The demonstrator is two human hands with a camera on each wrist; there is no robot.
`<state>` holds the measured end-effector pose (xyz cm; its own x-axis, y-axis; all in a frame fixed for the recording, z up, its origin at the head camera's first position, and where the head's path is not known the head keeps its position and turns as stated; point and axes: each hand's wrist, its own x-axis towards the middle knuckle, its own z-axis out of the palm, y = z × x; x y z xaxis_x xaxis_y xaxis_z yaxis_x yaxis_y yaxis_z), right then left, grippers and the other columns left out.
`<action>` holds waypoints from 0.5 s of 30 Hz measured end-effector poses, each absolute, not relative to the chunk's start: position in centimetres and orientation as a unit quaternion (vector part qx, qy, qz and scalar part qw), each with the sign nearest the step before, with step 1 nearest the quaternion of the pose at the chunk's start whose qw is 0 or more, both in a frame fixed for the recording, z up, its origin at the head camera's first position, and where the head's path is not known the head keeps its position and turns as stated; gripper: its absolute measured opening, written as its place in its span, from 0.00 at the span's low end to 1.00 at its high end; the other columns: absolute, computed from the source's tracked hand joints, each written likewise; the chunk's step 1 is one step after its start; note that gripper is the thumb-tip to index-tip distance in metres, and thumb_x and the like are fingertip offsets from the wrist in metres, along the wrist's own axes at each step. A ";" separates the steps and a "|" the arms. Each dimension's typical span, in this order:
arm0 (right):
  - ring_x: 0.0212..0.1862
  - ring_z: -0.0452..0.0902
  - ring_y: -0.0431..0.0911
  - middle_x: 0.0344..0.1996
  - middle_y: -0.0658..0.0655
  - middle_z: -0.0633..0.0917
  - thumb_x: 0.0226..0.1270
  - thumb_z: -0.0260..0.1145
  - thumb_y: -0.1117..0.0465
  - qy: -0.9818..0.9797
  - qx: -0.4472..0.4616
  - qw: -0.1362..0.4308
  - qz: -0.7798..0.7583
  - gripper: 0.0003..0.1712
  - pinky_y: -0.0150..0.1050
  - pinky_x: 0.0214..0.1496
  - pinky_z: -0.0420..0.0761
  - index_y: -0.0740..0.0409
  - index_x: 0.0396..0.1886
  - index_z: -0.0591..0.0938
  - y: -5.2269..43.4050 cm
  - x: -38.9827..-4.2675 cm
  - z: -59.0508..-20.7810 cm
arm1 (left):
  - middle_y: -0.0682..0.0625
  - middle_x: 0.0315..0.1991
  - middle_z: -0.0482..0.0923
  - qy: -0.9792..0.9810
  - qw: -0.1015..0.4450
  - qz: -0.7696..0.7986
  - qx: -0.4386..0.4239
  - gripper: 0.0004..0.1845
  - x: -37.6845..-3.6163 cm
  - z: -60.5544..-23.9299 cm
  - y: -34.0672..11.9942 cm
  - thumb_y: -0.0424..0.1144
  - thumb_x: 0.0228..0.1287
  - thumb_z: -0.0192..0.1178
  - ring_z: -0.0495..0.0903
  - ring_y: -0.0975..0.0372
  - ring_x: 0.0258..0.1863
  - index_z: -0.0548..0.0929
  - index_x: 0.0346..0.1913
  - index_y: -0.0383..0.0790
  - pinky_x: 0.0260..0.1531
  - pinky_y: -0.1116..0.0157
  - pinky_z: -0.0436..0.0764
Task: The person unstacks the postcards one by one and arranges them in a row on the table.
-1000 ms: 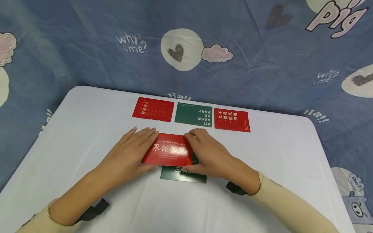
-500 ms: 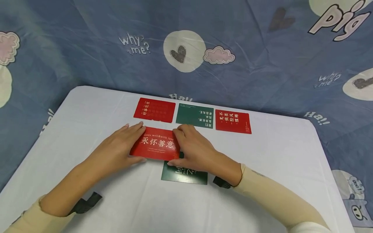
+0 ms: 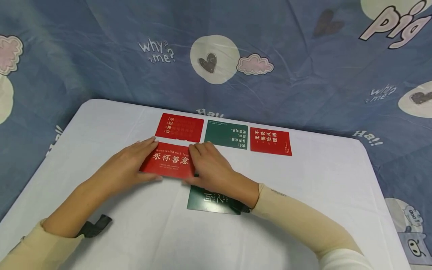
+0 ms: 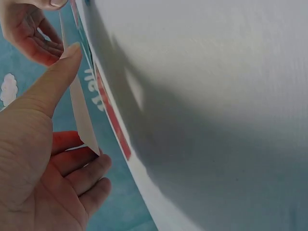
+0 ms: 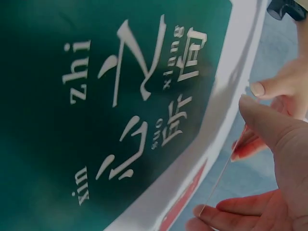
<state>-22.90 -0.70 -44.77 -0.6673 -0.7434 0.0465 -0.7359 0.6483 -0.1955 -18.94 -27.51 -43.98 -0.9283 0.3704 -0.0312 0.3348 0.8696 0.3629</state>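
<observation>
Both hands, left hand (image 3: 129, 163) and right hand (image 3: 210, 168), pinch a red card (image 3: 168, 163) below three cards already laid along the bench's far edge; a green card (image 3: 206, 200) remains unplaced.

The red card (image 3: 170, 160) is made of thin, smooth paper with a slight shine. The tabletop (image 3: 303, 180) is covered in soft white cloth. The blue backdrop (image 3: 101, 56) is wrinkled cloth.

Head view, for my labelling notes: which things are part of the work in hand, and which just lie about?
In hand:
red card, gripped by left hand and right hand

Lying about:
green card, partly under the right wrist
back row: red card, green card, red card
</observation>
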 end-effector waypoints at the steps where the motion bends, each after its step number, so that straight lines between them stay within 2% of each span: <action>1: 0.61 0.74 0.51 0.60 0.59 0.81 0.59 0.77 0.33 0.908 -0.408 0.016 -0.096 0.53 0.43 0.73 0.68 0.68 0.69 0.74 -0.8 -23.0 -44.9 | 0.33 0.77 0.64 0.966 0.052 0.178 0.182 0.56 -19.1 -44.1 -27.6 0.52 0.49 0.84 0.67 0.33 0.71 0.67 0.77 0.29 0.63 0.35 0.74; 7: 0.63 0.75 0.52 0.62 0.60 0.81 0.61 0.75 0.34 0.910 -0.404 0.015 -0.089 0.51 0.50 0.78 0.65 0.67 0.70 0.73 -1.3 -23.4 -45.6 | 0.32 0.76 0.64 0.964 0.061 0.180 0.184 0.56 -20.0 -44.8 -28.1 0.51 0.50 0.84 0.68 0.34 0.71 0.67 0.76 0.27 0.62 0.37 0.75; 15: 0.65 0.75 0.53 0.64 0.61 0.81 0.62 0.74 0.33 0.911 -0.405 0.003 -0.074 0.52 0.52 0.77 0.66 0.67 0.71 0.74 -1.5 -24.0 -46.3 | 0.31 0.75 0.65 0.964 0.064 0.181 0.184 0.56 -20.8 -45.5 -28.3 0.50 0.50 0.84 0.68 0.36 0.71 0.67 0.76 0.27 0.61 0.38 0.77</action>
<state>-24.00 -1.53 -46.32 -0.6714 -0.7391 0.0541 -0.7382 0.6605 -0.1372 -20.80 -28.28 -45.52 -0.9241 0.3778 -0.0571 0.3316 0.8671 0.3716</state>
